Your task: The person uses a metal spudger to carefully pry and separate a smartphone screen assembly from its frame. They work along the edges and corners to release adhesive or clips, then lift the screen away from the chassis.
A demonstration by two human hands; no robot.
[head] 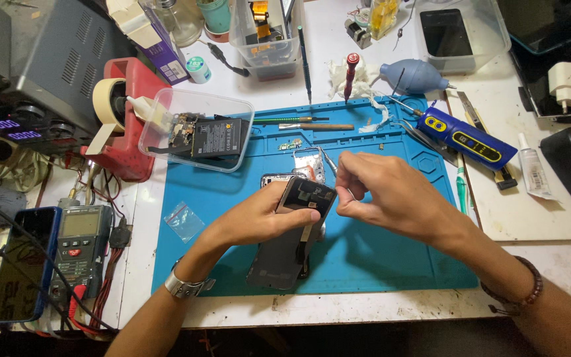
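Observation:
My left hand (262, 215) grips a dark opened phone body (305, 198) and holds it tilted above the blue work mat (391, 258). Below it a black screen panel (279, 261) lies on the mat, joined by a thin flex strip. My right hand (384, 195) has its fingers pinched together at the phone's upper right corner, and metal tweezers (328, 162) stick out from it. What the tweezers' tips touch is hidden. A small metal frame part (308, 164) lies just behind the phone.
A clear tray (166, 106) with a black battery sits at the mat's back left. A blue electric screwdriver (467, 137), a blue air blower (414, 76), a red-handled screwdriver (351, 73) and a glue tube (533, 173) lie to the right. A multimeter (77, 248) and a phone (21, 264) sit at the left.

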